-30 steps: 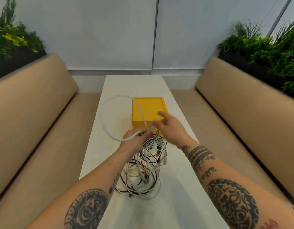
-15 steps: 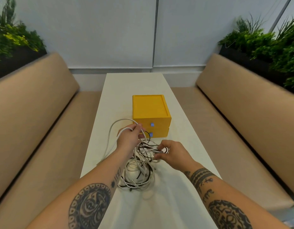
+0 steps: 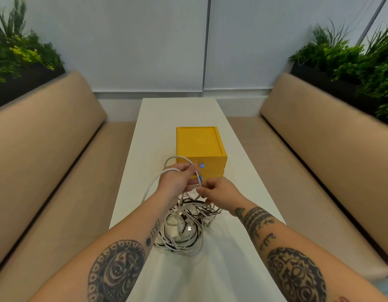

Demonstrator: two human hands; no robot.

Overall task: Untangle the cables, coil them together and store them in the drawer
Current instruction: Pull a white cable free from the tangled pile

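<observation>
A tangled heap of white and dark cables (image 3: 185, 227) lies on the white table (image 3: 184, 112) in front of a yellow drawer box (image 3: 199, 144) with two blue knobs, both drawers closed. My left hand (image 3: 177, 179) grips a white cable (image 3: 150, 186) that loops up over its fingers and trails down to the left. My right hand (image 3: 219, 192) pinches the same white cable just right of the left hand, above the heap. The two hands nearly touch.
Tan upholstered benches (image 3: 47, 149) run along both sides of the narrow table. Planters with green plants (image 3: 352, 62) stand behind each bench back. A pale wall closes the far end.
The wide white loop held by my left hand has been drawn in small. My right hand came back from the drawer box to the cable beside my left hand.
</observation>
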